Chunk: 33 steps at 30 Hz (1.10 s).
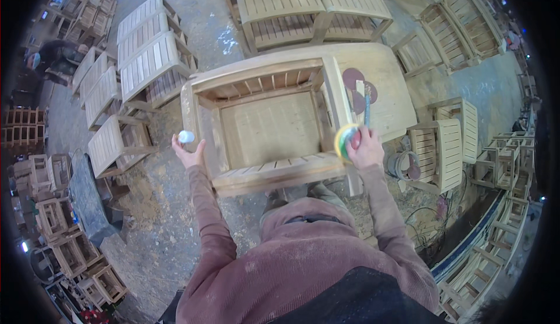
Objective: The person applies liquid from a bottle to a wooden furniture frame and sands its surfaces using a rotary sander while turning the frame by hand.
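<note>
Wooden frame (337, 90), one, between left hand (190, 155) and right hand (367, 147), set apart. Right: clamped on round yellow-green piece (342, 142), dark red discs (352, 79) beyond. Left: white cylinder (186, 136), grip unclear.

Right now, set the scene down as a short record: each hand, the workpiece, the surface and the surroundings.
left hand: small white object at it; grip unclear
right hand: holding round tool, yellow-green rim
workpiece: slatted wooden frame
surface: pale worktable under the frame
on surface: dark red discs, right of the frame
surroundings: slatted wooden furniture on the floor
</note>
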Motion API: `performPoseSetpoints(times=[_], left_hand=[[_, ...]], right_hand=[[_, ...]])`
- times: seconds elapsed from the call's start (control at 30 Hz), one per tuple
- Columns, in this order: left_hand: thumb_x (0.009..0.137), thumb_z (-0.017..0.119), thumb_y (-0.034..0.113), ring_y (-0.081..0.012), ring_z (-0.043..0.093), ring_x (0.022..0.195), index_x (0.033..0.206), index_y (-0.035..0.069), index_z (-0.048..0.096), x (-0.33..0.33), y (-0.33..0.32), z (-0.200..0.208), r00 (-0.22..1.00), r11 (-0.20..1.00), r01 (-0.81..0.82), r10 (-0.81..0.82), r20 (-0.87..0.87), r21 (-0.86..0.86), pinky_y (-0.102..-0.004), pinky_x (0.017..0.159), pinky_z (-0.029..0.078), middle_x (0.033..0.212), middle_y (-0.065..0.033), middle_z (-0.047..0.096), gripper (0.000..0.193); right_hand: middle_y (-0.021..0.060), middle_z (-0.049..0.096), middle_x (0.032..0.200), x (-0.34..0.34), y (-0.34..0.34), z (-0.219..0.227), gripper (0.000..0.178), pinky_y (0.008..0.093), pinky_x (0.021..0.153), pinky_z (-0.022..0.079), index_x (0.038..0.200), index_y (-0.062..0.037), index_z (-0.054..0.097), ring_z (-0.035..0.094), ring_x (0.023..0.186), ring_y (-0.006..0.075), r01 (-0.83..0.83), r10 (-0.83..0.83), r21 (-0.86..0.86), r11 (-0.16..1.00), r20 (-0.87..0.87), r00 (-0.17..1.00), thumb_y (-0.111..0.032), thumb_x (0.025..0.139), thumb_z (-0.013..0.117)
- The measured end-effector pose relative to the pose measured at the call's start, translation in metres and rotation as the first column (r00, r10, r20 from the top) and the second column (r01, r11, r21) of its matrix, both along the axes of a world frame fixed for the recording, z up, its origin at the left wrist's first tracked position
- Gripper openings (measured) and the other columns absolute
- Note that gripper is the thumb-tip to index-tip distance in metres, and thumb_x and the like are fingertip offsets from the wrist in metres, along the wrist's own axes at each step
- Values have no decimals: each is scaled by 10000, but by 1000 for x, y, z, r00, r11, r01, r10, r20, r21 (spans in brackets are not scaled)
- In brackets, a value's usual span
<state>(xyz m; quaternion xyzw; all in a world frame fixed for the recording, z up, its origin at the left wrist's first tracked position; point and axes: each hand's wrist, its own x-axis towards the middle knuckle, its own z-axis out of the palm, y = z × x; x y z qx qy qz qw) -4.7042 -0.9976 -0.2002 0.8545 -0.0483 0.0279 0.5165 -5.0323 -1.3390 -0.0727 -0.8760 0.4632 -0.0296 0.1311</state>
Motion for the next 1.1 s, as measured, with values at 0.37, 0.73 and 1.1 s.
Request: performPoseSetpoints(times=[0.37,0.73,1.1], left_hand=[[723,770,251,-238,560,973,1183,4,533,14,11,-21,973,975,-213,206,102,57,-352,865,438,1082,-137,604,574],[722,739,387,-328,552,1061,1266,75,502,7,-4,0,964,938,-263,265,23,224,-413,912,417,1160,-173,589,670],[723,738,377,-316,569,1034,1245,72,517,1,-13,12,962,934,-271,271,34,231,-411,890,435,1146,-157,599,644]], right_hand=[[197,526,1071,223,-149,-1,400,449,793,497,1103,-134,509,583,940,384,-72,73,-33,997,30,997,-318,760,603],[144,525,1073,114,-102,-3,356,413,815,498,1095,-172,508,576,968,338,-26,27,-42,999,21,999,-279,767,598],[142,487,1065,-78,58,20,431,442,756,507,1088,-162,537,521,986,348,73,-64,110,991,-84,994,-279,693,665]])
